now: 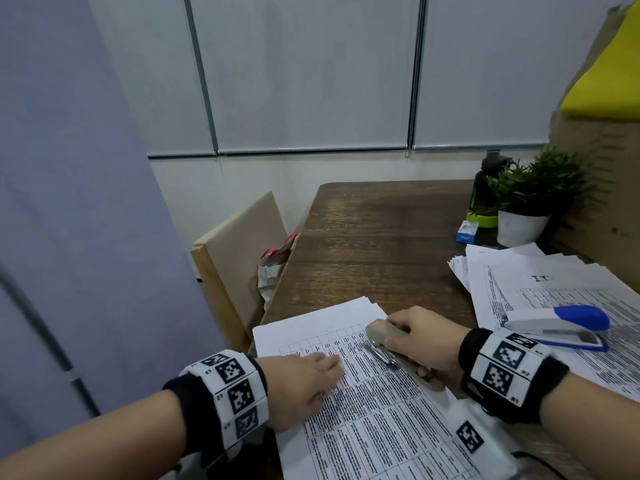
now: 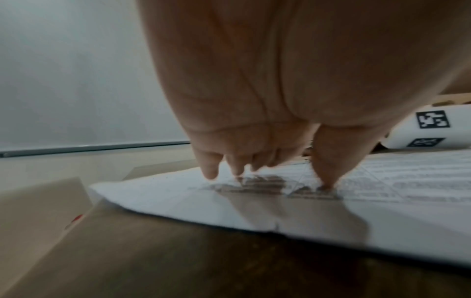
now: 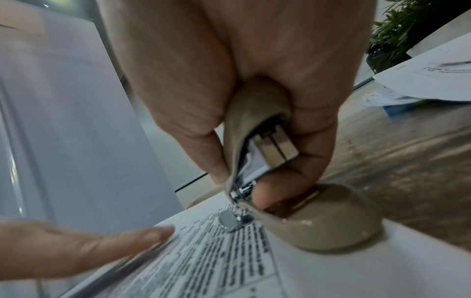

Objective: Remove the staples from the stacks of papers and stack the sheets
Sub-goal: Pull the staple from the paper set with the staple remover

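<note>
The papers (image 1: 374, 410) lie at the near edge of the table (image 1: 374, 244), pressed flat by the straight fingers of the left hand (image 1: 304, 382), while the right hand (image 1: 422, 337) grips a beige stapler (image 1: 391, 344) resting on them.

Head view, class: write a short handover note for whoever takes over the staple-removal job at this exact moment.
Left hand: fingers straight, pressing the printed stack flat on the wooden table.
Right hand: grips the beige stapler, its metal tip on the top sheet.
Second paper pile lies to the right, with a blue-and-white stapler on it.
Done: cannot tell whether any staple is out.
Left: pull the staples, then stack the sheets.
</note>
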Demonstrator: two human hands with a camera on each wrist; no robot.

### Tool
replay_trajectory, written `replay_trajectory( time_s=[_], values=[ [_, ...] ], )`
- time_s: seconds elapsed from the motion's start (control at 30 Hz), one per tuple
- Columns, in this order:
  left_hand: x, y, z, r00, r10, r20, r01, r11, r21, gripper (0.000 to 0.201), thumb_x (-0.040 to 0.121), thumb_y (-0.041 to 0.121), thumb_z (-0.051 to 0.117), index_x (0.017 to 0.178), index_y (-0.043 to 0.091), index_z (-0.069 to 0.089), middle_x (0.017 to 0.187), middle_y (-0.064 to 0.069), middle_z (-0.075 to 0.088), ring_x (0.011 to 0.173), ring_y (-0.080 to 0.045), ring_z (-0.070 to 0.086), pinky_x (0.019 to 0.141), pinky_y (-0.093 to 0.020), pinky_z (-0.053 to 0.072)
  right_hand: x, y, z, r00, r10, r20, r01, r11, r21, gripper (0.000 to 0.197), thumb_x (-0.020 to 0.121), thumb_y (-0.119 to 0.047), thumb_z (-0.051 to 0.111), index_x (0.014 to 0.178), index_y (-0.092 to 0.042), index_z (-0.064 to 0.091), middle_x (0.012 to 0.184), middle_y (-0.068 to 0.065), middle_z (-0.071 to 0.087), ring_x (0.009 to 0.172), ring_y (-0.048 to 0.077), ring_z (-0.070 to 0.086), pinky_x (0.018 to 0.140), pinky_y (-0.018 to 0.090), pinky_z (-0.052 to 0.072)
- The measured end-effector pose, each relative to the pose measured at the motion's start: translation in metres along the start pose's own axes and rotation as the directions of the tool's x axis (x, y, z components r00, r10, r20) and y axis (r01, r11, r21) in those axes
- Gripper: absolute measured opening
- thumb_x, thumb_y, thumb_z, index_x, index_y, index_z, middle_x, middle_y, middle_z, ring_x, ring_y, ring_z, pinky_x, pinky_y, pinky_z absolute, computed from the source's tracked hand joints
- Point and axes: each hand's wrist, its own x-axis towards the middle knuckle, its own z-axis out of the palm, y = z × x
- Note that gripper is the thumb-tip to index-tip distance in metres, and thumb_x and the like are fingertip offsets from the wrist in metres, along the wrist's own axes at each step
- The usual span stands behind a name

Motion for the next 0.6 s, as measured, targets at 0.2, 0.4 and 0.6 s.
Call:
replay_trajectory(
  time_s=[0.2, 0.4, 0.6],
  values=[
    [0.014, 0.019, -0.005, 1.000, -0.020, 0.020, 0.019, 0.999, 0.031, 0.087, 0.094, 0.068, 0.033, 0.156, 0.026, -0.013, 0.162, 0.006, -0.022, 0.150, -0.018, -0.017, 0.122, -0.040, -0.006, -0.010, -0.002, 0.001, 1.000, 0.017, 0.002, -0.017, 1.000, -0.017, 0.016, 0.092, -0.023, 0.054, 0.099, -0.012, 0.063, 0.066, 0.007, 0.062, 0.047, 0.019, 0.056, 0.052, 0.031, 0.049],
    [0.011, 0.015, 0.004, 0.999, -0.016, 0.037, 0.014, 0.999, 0.051, 0.088, 0.095, 0.068, 0.028, 0.155, 0.020, -0.016, 0.162, 0.003, -0.023, 0.150, -0.015, -0.017, 0.123, -0.039, -0.006, -0.029, 0.011, -0.002, 0.998, 0.056, 0.001, -0.056, 0.998, 0.001, 0.017, 0.093, -0.022, 0.051, 0.102, -0.014, 0.064, 0.065, 0.005, 0.059, 0.045, 0.017, 0.053, 0.050, 0.028, 0.047],
    [-0.011, 0.005, 0.015, 0.995, -0.065, 0.075, 0.065, 0.998, 0.007, 0.089, 0.095, 0.068, 0.029, 0.154, 0.022, -0.019, 0.161, 0.005, -0.026, 0.149, -0.012, -0.019, 0.121, -0.038, -0.007, -0.042, 0.006, 0.001, 0.999, 0.031, 0.037, -0.031, 0.999, 0.010, 0.016, 0.092, -0.021, 0.052, 0.096, -0.008, 0.061, 0.070, 0.007, 0.059, 0.045, 0.018, 0.054, 0.048, 0.027, 0.046]
  ],
)
